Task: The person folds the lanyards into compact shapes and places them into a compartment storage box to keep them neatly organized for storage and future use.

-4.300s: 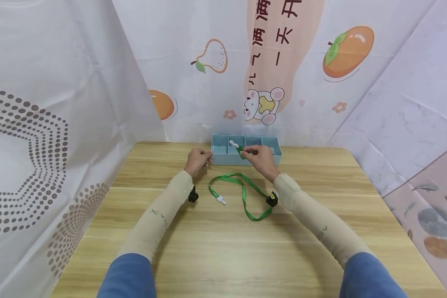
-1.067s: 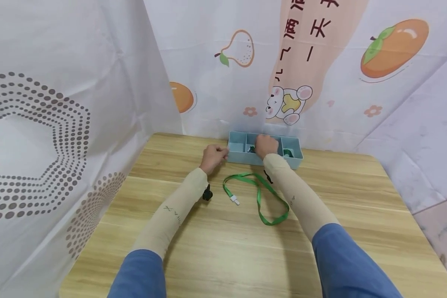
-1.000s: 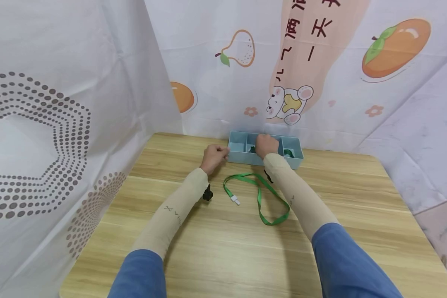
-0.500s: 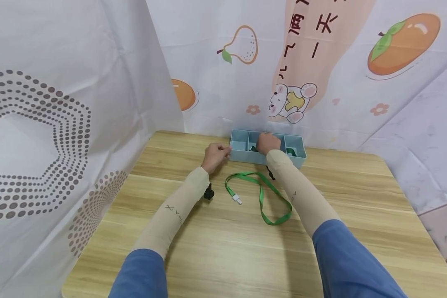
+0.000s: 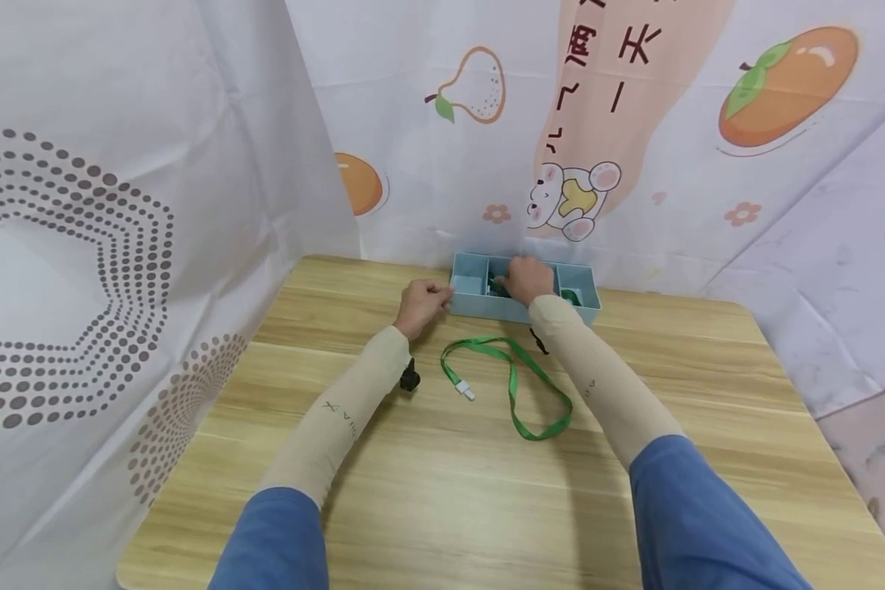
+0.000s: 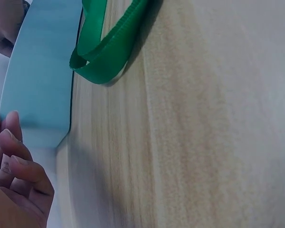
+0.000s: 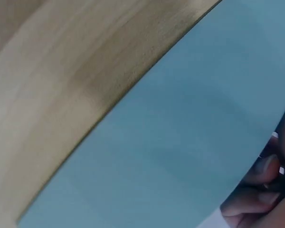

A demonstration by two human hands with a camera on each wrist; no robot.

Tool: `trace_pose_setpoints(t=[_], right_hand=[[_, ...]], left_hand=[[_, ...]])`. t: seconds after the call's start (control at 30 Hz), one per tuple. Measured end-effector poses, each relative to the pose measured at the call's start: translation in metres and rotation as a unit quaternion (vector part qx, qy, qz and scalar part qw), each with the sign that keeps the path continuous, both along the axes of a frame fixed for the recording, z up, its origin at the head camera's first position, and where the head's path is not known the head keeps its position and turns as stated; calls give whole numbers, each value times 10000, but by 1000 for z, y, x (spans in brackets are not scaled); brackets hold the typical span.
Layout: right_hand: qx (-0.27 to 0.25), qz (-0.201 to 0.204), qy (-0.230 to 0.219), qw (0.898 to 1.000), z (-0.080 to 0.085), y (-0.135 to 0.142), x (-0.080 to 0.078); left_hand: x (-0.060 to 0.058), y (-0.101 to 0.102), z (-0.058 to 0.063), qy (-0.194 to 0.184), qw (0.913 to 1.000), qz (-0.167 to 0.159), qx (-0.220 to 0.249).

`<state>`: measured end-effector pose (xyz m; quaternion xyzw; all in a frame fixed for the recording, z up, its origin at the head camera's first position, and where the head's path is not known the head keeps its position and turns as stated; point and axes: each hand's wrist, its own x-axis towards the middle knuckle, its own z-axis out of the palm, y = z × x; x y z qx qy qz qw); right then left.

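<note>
A light blue divided storage box point(image 5: 487, 306) stands at the back of the table. My left hand point(image 5: 421, 306) pinches its left front corner; in the left wrist view, the fingertips point(image 6: 12, 124) meet at the rim. My right hand point(image 5: 528, 279) reaches down into the middle compartments, thumb pointing left. Dark green lanyard material point(image 5: 496, 287) with a whitish piece shows beside that thumb. In the right wrist view, the box's front wall point(image 7: 147, 133) hides most of the hand; curled fingertips point(image 7: 263, 166) show near dark material with white bits. I cannot tell whether they grip it.
A green lanyard point(image 5: 512, 385) with a white clip point(image 5: 465, 389) lies loosely looped on the wooden table point(image 5: 442, 492) before the box. Another rolled green lanyard point(image 5: 571, 297) sits in the right end compartment. A printed curtain point(image 5: 413, 197) hangs close behind.
Earlier, my right hand held a green lanyard with its white clip above the box; now it is down inside. Its thumb has since come into sight. My left hand stays at the corner.
</note>
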<state>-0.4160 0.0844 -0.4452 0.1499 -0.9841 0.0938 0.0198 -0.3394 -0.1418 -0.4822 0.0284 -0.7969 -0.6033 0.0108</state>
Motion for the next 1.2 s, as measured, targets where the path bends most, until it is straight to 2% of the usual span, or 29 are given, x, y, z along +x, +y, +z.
trace_pose_setpoints(t=[0.2, 0.37, 0.53, 0.67, 0.8, 0.9, 1.0, 1.2], right_hand=[[-1027, 9, 427, 9938, 8, 9, 12], [-1459, 238, 606, 9872, 12, 22, 29], [-1759, 523, 588, 9813, 17, 34, 48], [-1888, 736, 572, 9776, 16, 45, 60], [-1982, 970, 509, 9740, 13, 57, 75], [-1858, 1145, 436, 9749, 9, 65, 87], [-1685, 1296, 374, 9764, 3, 73, 100], [-1436, 1541, 426, 9766, -11, 82, 120]], left_hand=[[3, -4, 0, -32, 10000, 26, -60], [6, -7, 0, -9, 9998, -35, -198], [11, -9, 3, 90, 9988, -222, -426], [17, -11, 8, 108, 9963, -522, -675], [23, -12, 11, 146, 9895, -893, -1128], [27, -13, 8, 103, 9836, -1164, -1372], [33, -13, 5, -37, 9812, -1339, -1392], [48, -10, 1, -155, 9756, -1504, -1590]])
